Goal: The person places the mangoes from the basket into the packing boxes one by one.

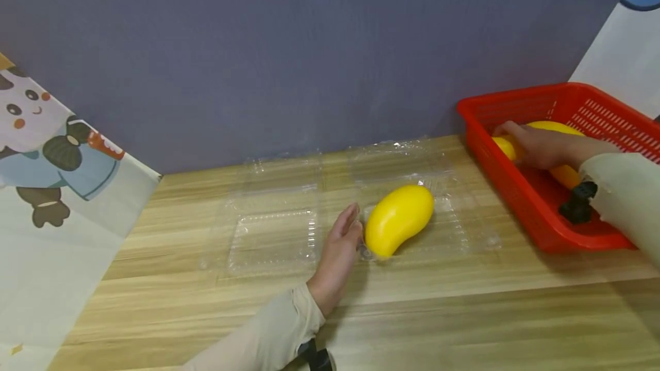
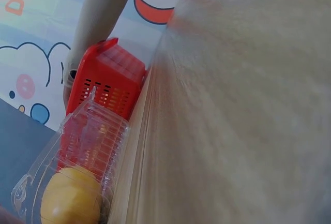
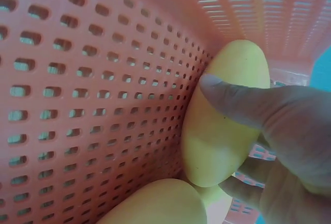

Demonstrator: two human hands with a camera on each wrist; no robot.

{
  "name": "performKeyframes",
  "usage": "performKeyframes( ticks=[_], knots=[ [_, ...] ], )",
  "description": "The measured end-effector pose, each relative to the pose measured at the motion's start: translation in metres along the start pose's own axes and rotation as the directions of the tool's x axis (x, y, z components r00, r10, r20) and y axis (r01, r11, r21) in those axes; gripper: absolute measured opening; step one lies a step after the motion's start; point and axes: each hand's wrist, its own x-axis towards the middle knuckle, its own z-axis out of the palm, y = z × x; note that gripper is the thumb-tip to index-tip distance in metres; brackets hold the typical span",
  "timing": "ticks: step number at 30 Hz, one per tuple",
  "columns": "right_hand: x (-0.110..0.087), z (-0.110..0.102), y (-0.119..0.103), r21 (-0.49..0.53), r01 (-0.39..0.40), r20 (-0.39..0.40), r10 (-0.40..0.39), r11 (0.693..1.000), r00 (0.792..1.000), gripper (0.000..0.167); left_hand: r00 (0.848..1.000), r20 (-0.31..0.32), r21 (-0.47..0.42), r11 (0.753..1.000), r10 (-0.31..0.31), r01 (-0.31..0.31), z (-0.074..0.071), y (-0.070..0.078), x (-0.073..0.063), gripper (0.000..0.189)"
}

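- Left: clear open tray [image 1: 273, 239], probably flimsy.
- Centre: left hand [image 1: 334, 259], fingers extended, beside yellow mango [image 1: 399, 219] lying in second tray [image 1: 456, 222]; smooth, probably light, firm, slippery.
- Right: inside red basket [image 1: 507, 199], right hand [image 1: 546, 147] pinching another mango [image 3: 217, 146]; best gripped round the middle, thumb opposite fingers.

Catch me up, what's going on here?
A person's right hand grips a mango inside the red plastic basket, with more mangoes beside it. Their left hand is at the left edge of an open clear clamshell holding another mango. A second open clamshell lies to its left on the wood-grain table.
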Motion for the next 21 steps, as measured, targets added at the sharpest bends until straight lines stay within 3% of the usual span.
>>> performKeyframes(
  ticks=[10,21],
  knots=[
    [0.0002,-0.0038,-0.0041,0.056,-0.038,0.043,0.036,0.998,0.998,0.068,1.000,-0.003,-0.004,1.000,0.004,-0.004,-0.0036,0.0007,-0.0012,0.051],
    [0.0007,-0.0023,-0.0019,0.010,-0.019,0.035,0.019,1.000,0.999,0.066,1.000,-0.001,-0.007,1.000,-0.001,0.001,-0.0032,0.0006,-0.0001,0.050]
  ],
)
